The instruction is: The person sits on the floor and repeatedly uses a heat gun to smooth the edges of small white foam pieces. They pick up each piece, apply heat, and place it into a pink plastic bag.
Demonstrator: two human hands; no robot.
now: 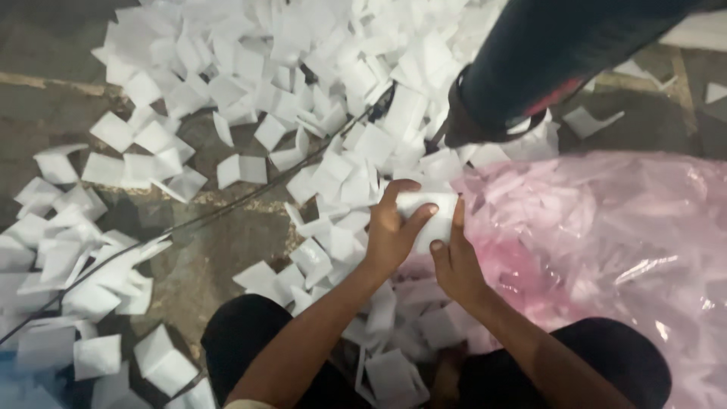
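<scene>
**Squaring up a little stack of white pouches on the floor**

So, from where I'm standing: way out to the left of the person's hands there's a huge scatter of loose white pouches (91, 288) all over a grubby concrete floor (204, 273), with a thin dark cable (227, 208) snaking across it toward the hands.

The left hand (394, 231) is wrapped around the near side of a small stack of white pouches (428, 216), thumb over the top, fingers closed on it. Just to its right, the right hand (454, 265) presses against the stack's other side, fingers up along the edge, so both hands are clamped on the same bundle, held just above the pile. Looks to me like the gathering-and-evening-up stage: the stack is collected but not put anywhere.

Immediately right of the hands is a big pink see-through plastic bag (606, 235) already holding white pieces. My guess is the next move needs a steady two-handed grip so the stack doesn't fan out.

Above and right of the hands, another person's dark trouser leg (545, 60) stands among the pouches. The person's own dark-clad knees frame the bottom.
</scene>
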